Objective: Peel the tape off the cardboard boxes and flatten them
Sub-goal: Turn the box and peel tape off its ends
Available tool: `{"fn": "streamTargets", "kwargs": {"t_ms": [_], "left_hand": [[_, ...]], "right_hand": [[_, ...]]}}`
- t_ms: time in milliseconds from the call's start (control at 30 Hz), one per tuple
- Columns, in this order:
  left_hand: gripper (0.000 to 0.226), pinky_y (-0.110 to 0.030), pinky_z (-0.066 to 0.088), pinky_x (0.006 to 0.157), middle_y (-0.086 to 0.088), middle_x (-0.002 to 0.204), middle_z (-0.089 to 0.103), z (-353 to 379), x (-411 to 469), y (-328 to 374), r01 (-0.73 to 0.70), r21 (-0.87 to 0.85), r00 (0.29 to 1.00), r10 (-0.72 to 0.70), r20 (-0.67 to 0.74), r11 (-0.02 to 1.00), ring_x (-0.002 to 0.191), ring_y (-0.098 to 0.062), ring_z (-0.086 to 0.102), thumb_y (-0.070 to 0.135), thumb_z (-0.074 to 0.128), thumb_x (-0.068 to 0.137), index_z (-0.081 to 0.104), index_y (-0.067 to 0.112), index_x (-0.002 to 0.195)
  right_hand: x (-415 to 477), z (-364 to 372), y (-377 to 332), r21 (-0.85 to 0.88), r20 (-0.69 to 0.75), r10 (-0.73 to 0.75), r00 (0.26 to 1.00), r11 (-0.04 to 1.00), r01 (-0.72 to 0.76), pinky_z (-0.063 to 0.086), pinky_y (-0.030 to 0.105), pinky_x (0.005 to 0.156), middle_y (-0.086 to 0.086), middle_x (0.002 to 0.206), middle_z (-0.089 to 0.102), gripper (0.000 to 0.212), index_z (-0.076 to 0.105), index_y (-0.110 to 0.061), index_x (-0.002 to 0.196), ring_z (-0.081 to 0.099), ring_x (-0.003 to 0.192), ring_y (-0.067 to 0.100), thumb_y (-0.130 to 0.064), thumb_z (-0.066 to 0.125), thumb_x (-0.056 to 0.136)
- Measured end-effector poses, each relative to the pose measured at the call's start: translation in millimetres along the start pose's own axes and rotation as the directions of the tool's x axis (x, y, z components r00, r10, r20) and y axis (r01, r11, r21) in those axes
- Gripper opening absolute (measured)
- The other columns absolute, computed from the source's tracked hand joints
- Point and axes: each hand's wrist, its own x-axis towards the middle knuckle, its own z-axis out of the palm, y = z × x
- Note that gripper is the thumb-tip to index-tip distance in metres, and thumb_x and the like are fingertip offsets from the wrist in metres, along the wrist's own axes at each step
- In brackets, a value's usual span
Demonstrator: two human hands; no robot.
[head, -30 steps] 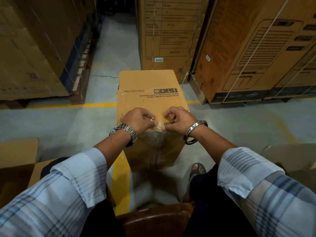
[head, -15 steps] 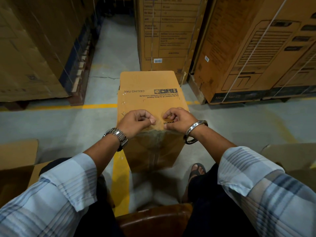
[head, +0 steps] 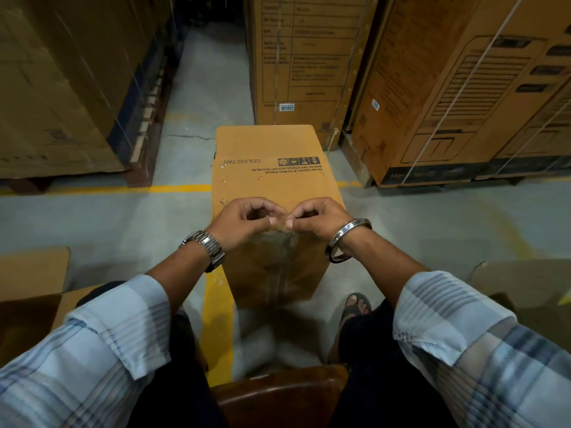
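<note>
Warehouse aisle [head: 213,75]: I'm watching left hand [head: 244,222] & right hand [head: 319,217] pinching tape [head: 279,245] edge on ceiling fan box [head: 272,186]; peel barely starting, flattening TBD.

You have one view only: a wide-angle camera on your head, facing forward and steeply down from where you sit, so the brown seat [head: 278,393] edge shows at the bottom. It is close over the work, with your left hand [head: 244,222] and right hand [head: 318,219] meeting mid-frame at the tape [head: 279,239] on the near top edge of the ceiling fan box [head: 268,143]. Higher in the frame it takes in the floor [head: 92,217] and the big strapped cartons [head: 309,57] beyond.
</note>
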Motion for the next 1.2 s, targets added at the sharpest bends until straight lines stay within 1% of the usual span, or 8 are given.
{"fn": "streamTargets", "kwargs": {"t_ms": [200,433,600,767,1000,1067,1133,1200], "left_hand": [[0.063,-0.034,0.050,0.100,0.014,0.105,0.073,2.9,-5.5,-4.7,0.033,0.331,0.998,-0.016,-0.055,0.943,0.106,-0.008,0.063,0.013,0.083,0.077,0.060,0.032,0.132],[0.038,-0.043,0.055,0.093,0.012,0.104,0.071,0.0,3.1,-4.9,0.006,0.398,1.000,0.003,-0.023,0.917,0.100,-0.012,0.065,0.016,0.083,0.076,0.074,0.038,0.105],[0.036,-0.041,0.052,0.098,0.008,0.108,0.070,-1.6,4.3,-2.3,-0.002,0.407,1.000,0.001,0.003,0.913,0.104,-0.013,0.064,0.008,0.078,0.080,0.075,0.034,0.104],[0.027,-0.045,0.048,0.100,0.015,0.104,0.068,-0.5,1.9,-6.0,-0.023,0.465,1.000,0.029,-0.005,0.885,0.103,-0.011,0.063,0.026,0.071,0.076,0.075,0.038,0.099],[0.048,-0.049,0.041,0.105,0.023,0.109,0.065,-0.6,-0.6,-7.5,-0.015,0.479,1.000,0.002,0.028,0.878,0.111,-0.012,0.057,0.065,0.070,0.062,0.068,0.051,0.108],[0.056,-0.047,0.046,0.101,0.024,0.103,0.068,3.9,-0.2,-8.0,0.016,0.432,0.999,0.006,-0.050,0.902,0.105,-0.008,0.060,0.073,0.068,0.061,0.065,0.054,0.113],[0.057,-0.046,0.046,0.101,0.027,0.096,0.070,10.2,1.2,-4.5,0.047,0.387,0.993,-0.002,-0.116,0.921,0.101,-0.004,0.063,0.070,0.070,0.065,0.064,0.054,0.119],[0.033,-0.046,0.041,0.105,0.027,0.092,0.072,16.5,5.4,-0.6,0.077,0.407,0.983,-0.002,-0.182,0.910,0.100,-0.002,0.064,0.062,0.073,0.074,0.072,0.052,0.105]], "right_hand": [[-1.1,2.0,-0.4,0.120,-0.002,0.038,0.999,0.992,-0.037,0.058,0.033,0.083,0.008,0.090,0.077,0.013,0.077,-0.020,0.072,0.068,0.084,0.016,-0.009,0.082,0.079],[-4.7,-3.3,2.6,0.125,0.017,-0.002,1.000,0.992,0.000,0.049,0.021,0.074,-0.006,0.077,0.073,0.019,0.076,-0.021,0.069,0.065,0.078,0.006,-0.005,0.081,0.078],[-4.6,-8.1,8.5,0.072,0.039,-0.038,0.999,0.997,0.035,0.051,0.030,0.085,-0.005,0.085,0.072,0.018,0.078,-0.025,0.065,0.065,0.088,0.012,-0.010,0.085,0.073],[-5.9,-8.0,8.1,0.072,0.028,-0.024,0.999,0.997,0.022,0.051,0.034,0.089,-0.004,0.087,0.074,0.017,0.078,-0.024,0.066,0.065,0.090,0.014,-0.011,0.086,0.072],[-5.4,-3.2,6.7,0.112,-0.003,-0.039,0.999,0.993,0.039,0.047,0.016,0.066,-0.012,0.070,0.071,0.013,0.077,-0.020,0.075,0.061,0.069,-0.001,-0.011,0.078,0.084],[-5.1,-4.4,7.7,0.108,0.001,-0.071,0.997,0.992,0.070,0.050,0.019,0.073,-0.008,0.083,0.072,0.005,0.079,-0.016,0.082,0.063,0.079,0.002,-0.012,0.078,0.085],[-3.9,-8.9,11.0,0.052,0.004,-0.103,0.995,0.993,0.103,0.049,0.018,0.084,-0.001,0.110,0.068,0.010,0.079,-0.019,0.091,0.061,0.103,0.009,-0.011,0.078,0.084],[-3.7,-14.0,14.9,-0.020,0.023,-0.102,0.995,0.995,0.102,0.044,0.013,0.087,0.002,0.128,0.060,0.021,0.078,-0.021,0.100,0.055,0.115,0.011,-0.009,0.079,0.082]]}}
